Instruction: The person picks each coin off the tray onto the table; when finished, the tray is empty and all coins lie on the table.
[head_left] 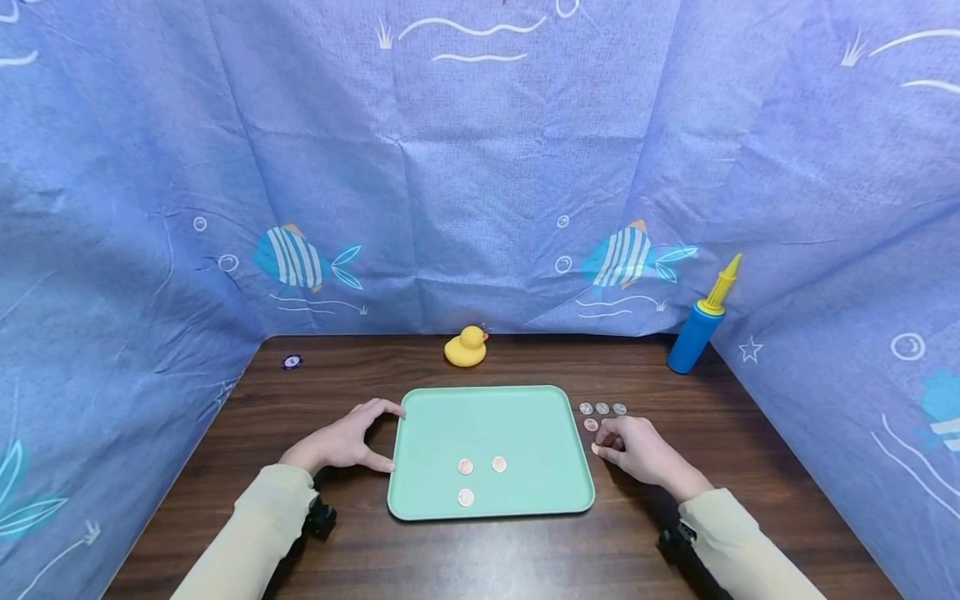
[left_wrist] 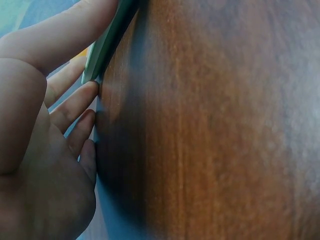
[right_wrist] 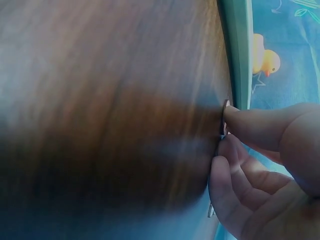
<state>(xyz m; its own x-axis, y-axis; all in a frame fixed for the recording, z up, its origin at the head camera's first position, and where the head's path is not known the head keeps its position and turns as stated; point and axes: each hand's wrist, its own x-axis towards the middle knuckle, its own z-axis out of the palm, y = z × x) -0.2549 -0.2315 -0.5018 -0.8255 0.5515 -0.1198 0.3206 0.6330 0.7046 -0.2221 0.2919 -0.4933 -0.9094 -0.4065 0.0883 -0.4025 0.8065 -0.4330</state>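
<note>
My right hand [head_left: 637,450] is just right of the green tray, thumb and fingers drawn together at a copper-coloured coin [head_left: 596,448]. In the right wrist view this coin [right_wrist: 224,117] stands tilted on edge against the thumb, low over the table. Close beyond the fingers lie several more coins [head_left: 602,408], silvery and copper-coloured, one partly hidden by the hand. My left hand [head_left: 345,437] spreads thumb and forefinger along the left rim of the tray [head_left: 427,417], the tips right at it. Three copper-coloured coins [head_left: 466,467] lie flat inside the tray, towards its front.
A yellow rubber duck [head_left: 466,348] sits behind the tray. At the back right stands a blue and yellow hand pump [head_left: 697,329], and a small dark round chip [head_left: 292,362] lies at the back left. A blue fish-patterned cloth [head_left: 480,183] encloses the wooden table [head_left: 480,558].
</note>
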